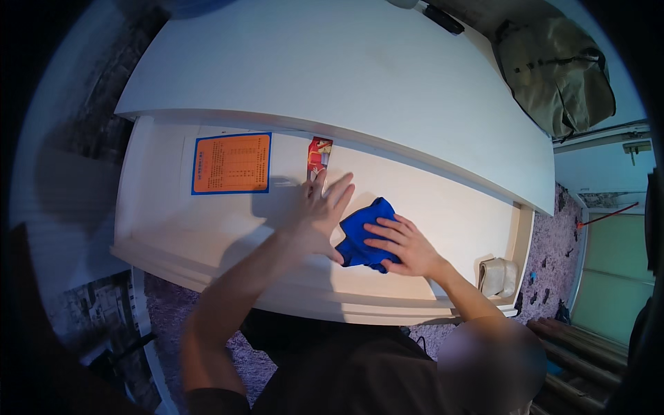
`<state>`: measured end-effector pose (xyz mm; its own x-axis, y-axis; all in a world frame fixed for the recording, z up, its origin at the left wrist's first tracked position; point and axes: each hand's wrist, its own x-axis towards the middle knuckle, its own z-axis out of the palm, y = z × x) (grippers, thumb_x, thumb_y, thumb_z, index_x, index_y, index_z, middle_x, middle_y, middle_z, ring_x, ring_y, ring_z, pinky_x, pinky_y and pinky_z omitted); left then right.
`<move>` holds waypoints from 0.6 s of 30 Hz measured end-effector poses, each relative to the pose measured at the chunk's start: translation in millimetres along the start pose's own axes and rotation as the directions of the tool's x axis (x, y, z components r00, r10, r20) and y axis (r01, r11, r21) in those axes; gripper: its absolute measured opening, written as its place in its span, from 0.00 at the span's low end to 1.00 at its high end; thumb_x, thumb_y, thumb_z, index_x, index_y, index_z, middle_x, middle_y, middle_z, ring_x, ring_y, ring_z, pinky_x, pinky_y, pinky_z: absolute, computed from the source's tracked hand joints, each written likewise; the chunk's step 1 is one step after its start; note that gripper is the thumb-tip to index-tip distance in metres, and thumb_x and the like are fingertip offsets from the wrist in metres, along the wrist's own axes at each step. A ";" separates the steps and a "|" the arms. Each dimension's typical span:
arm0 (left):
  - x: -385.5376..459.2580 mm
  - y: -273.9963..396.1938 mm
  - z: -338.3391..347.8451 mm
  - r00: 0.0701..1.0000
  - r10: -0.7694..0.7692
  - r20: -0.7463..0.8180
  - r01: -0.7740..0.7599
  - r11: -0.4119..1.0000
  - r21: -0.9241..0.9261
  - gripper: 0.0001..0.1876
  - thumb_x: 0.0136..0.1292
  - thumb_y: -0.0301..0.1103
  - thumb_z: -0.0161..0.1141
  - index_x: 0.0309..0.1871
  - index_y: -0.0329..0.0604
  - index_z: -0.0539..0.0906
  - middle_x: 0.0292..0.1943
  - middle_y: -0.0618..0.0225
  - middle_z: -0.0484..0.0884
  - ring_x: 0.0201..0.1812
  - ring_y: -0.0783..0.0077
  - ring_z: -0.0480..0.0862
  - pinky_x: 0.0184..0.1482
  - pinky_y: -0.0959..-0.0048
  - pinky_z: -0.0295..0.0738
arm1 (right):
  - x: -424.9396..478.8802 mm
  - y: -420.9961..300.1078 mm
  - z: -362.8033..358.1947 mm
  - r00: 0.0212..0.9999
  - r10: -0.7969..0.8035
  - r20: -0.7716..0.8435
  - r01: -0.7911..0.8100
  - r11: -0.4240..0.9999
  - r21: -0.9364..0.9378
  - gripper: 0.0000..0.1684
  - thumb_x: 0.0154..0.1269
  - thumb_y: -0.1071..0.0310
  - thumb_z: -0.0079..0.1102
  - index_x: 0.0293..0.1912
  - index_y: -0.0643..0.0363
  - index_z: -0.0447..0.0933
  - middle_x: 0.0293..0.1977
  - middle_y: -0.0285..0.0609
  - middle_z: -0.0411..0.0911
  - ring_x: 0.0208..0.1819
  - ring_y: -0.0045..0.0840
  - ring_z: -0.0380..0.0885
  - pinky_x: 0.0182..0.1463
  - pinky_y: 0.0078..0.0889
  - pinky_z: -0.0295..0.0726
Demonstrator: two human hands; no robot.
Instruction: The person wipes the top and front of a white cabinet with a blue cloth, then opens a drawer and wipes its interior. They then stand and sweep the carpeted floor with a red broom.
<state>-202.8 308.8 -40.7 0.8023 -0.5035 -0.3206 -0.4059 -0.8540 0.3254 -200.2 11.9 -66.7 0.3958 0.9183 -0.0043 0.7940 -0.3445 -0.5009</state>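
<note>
In the pulled-out white drawer [207, 223], my right hand [407, 246] lies over a crumpled blue cloth [365, 228], its fingers flat and spread on the fabric. My left hand [328, 212], somewhat blurred, hovers left of the cloth with its fingers apart; its thumb comes up to the cloth's lower left corner. Just beyond its fingertips is a narrow red printed packet or card [319, 153], its lower end partly hidden by the fingers. An orange sheet with a blue border and printed writing [231, 163] lies farther left on the drawer bottom.
A rolled beige strap or belt [498, 277] sits in the drawer's front right corner. The white tabletop [332, 62] overhangs the drawer's back. Atop its far edge is a black object [443, 19]. An olive bag [557, 78] stands at the upper right. Wooden slats [581, 358] are at lower right.
</note>
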 end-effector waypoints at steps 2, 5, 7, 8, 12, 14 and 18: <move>1.4 -5.0 -18.7 0.997 -0.064 -0.043 0.067 0.994 0.090 0.77 0.34 0.63 0.87 0.85 0.38 0.54 0.86 0.48 0.43 0.83 0.32 0.50 0.78 0.37 0.60 | -6.5 28.0 -5.4 0.985 0.098 -0.146 -0.100 0.995 -0.010 0.32 0.66 0.59 0.64 0.69 0.48 0.76 0.76 0.46 0.69 0.77 0.48 0.65 0.80 0.56 0.58; 0.3 -16.9 -26.3 0.948 -0.293 0.122 0.269 0.945 0.185 0.78 0.35 0.61 0.88 0.85 0.38 0.50 0.86 0.45 0.43 0.81 0.31 0.55 0.76 0.38 0.65 | 7.7 46.7 -19.2 0.853 0.268 -0.448 -0.280 0.959 0.041 0.29 0.61 0.69 0.66 0.63 0.57 0.79 0.70 0.49 0.75 0.72 0.51 0.70 0.76 0.54 0.64; 0.7 -20.5 -23.3 0.951 -0.284 0.121 0.246 0.934 0.261 0.78 0.34 0.58 0.89 0.85 0.39 0.50 0.85 0.43 0.45 0.80 0.32 0.59 0.72 0.43 0.73 | 17.0 48.9 -21.1 0.817 0.300 -0.492 -0.315 0.947 0.053 0.26 0.62 0.70 0.65 0.61 0.58 0.80 0.68 0.48 0.77 0.70 0.50 0.72 0.74 0.53 0.66; 1.3 -21.6 -22.6 0.952 -0.283 0.114 0.241 0.927 0.287 0.77 0.35 0.58 0.89 0.85 0.39 0.50 0.85 0.43 0.46 0.80 0.33 0.60 0.71 0.44 0.75 | 21.6 46.1 -19.0 0.838 0.254 -0.484 -0.255 0.965 0.065 0.26 0.62 0.69 0.65 0.61 0.57 0.80 0.67 0.48 0.78 0.69 0.50 0.73 0.74 0.53 0.67; 3.1 -28.0 -11.9 0.960 -0.275 0.057 0.239 0.908 0.344 0.76 0.35 0.56 0.90 0.85 0.40 0.52 0.85 0.43 0.49 0.79 0.34 0.62 0.67 0.47 0.80 | 47.1 6.1 3.7 0.977 -0.107 -0.183 0.122 0.990 0.070 0.22 0.72 0.56 0.62 0.61 0.52 0.80 0.65 0.41 0.80 0.67 0.39 0.76 0.73 0.49 0.69; 5.0 -28.3 -5.7 0.963 -0.269 0.009 0.250 0.906 0.342 0.75 0.34 0.54 0.91 0.85 0.41 0.54 0.84 0.43 0.51 0.79 0.35 0.63 0.65 0.47 0.82 | 57.3 -5.1 4.1 0.961 -0.271 -0.058 0.270 0.963 -0.024 0.22 0.73 0.53 0.60 0.61 0.50 0.80 0.64 0.38 0.81 0.65 0.35 0.78 0.71 0.45 0.71; 7.5 -21.8 -6.8 0.959 -0.283 -0.029 0.277 0.906 0.321 0.75 0.30 0.52 0.92 0.84 0.40 0.57 0.84 0.43 0.53 0.78 0.35 0.65 0.64 0.47 0.83 | 75.4 33.0 -21.2 0.974 -0.137 -0.182 0.132 0.990 -0.042 0.19 0.66 0.59 0.66 0.56 0.50 0.83 0.59 0.40 0.82 0.59 0.34 0.80 0.58 0.40 0.77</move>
<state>-185.0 324.6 -44.1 0.8966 -0.2376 -0.3738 -0.2863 -0.9548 -0.0798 -134.4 65.7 -65.1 0.3604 0.9061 0.2217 0.8576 -0.2285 -0.4607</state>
